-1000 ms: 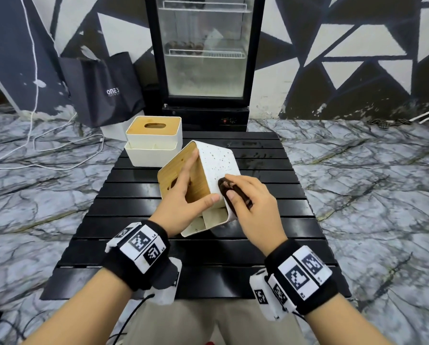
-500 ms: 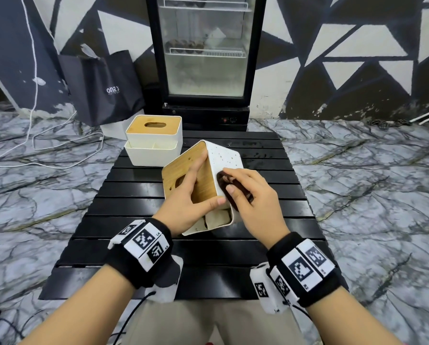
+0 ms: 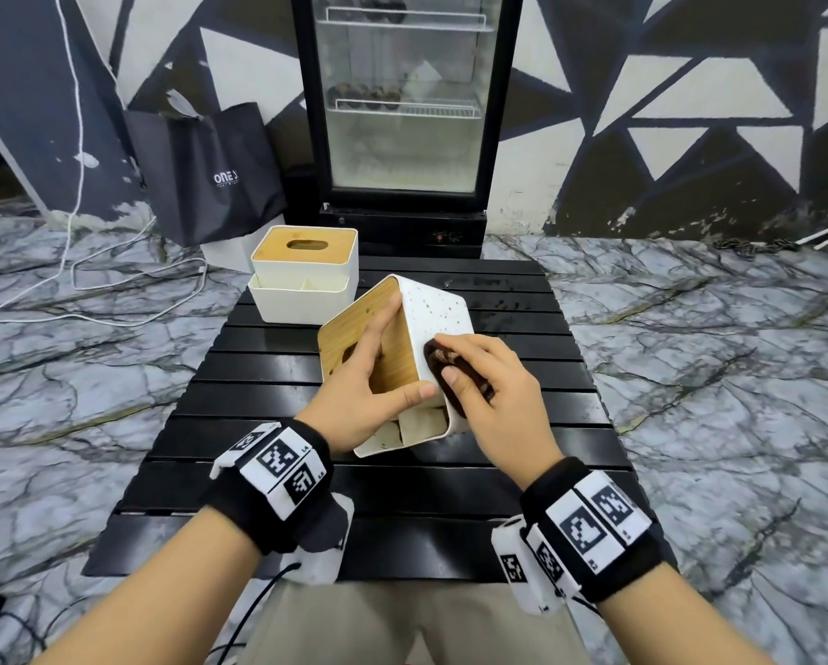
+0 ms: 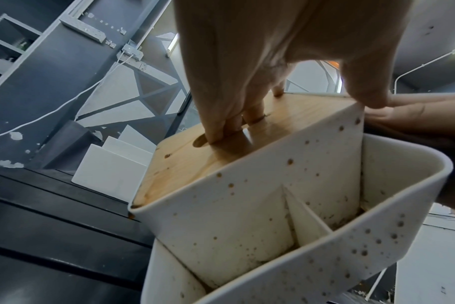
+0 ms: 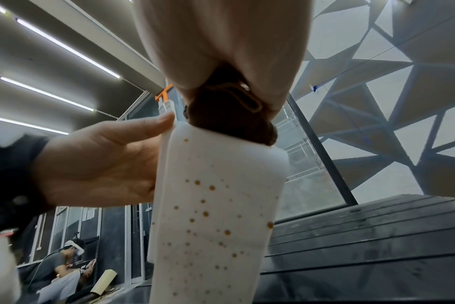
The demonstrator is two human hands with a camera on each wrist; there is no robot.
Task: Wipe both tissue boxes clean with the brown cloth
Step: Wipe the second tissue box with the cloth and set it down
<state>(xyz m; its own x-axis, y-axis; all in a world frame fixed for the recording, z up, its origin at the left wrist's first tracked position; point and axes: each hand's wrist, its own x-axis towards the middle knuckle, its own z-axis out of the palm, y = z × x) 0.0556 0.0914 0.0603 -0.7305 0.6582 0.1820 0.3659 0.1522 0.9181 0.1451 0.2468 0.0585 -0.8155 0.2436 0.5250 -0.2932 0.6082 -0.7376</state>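
Observation:
A white tissue box [image 3: 438, 313] speckled with brown spots stands tilted on the black slatted table [image 3: 522, 472], its wooden lid [image 3: 393, 348] turned toward the left. My left hand [image 3: 378, 371] grips it, fingers in the lid slot [image 4: 210, 139] and thumb on the near edge [image 4: 364, 98]. My right hand [image 3: 489, 376] holds the bunched brown cloth [image 3: 443, 364] against the spotted side [image 5: 221, 205] of the box; the cloth [image 5: 229, 115] sits at that side's upper end. The second tissue box [image 3: 304, 276], white with a wooden lid, stands upright at the table's far left.
A glass-door fridge [image 3: 402, 112] stands behind the table, with a black shopping bag [image 3: 210, 175] on the floor to its left. White cables [image 3: 105, 280] trail over the marble floor. Another person [image 5: 65, 263] sits in the background of the right wrist view.
The tilted box has turned a little and shifted right in my left hand. My right hand with the cloth has slid slightly up along the spotted side.

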